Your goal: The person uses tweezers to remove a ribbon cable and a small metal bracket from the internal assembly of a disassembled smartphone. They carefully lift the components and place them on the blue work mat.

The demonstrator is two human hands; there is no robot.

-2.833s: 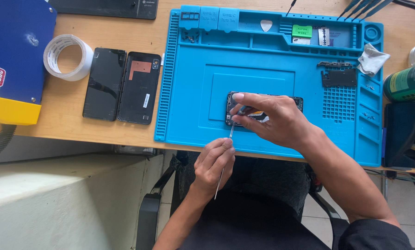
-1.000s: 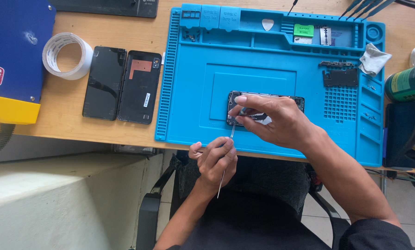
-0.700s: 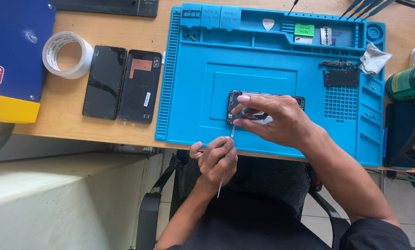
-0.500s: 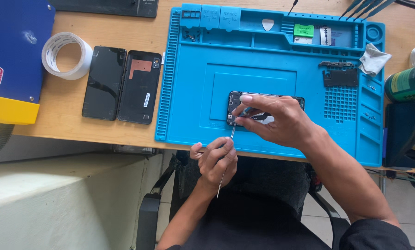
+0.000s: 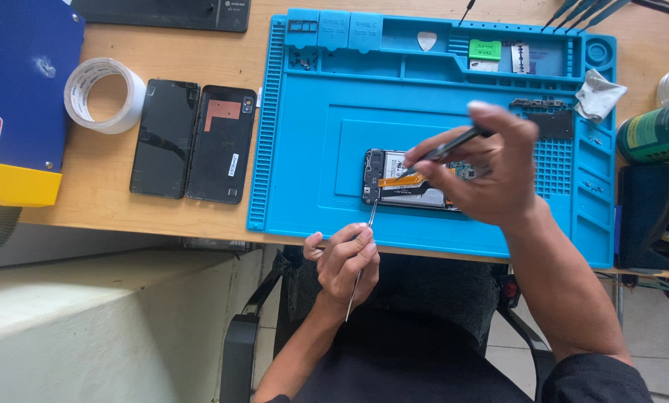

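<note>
Head view: an opened phone [image 5: 409, 180] is laid at the centre of a blue repair mat [image 5: 312, 149]. The left hand [image 5: 345, 257], at six o'clock, is pinched around a thin metal tool [image 5: 364, 246] – its tip touching the phone's left end. The right hand [image 5: 483, 168], at three o'clock, is pinched on dark tweezers [image 5: 450, 145] over the phone – a tape roll [image 5: 103, 95] is seen at ten o'clock
</note>
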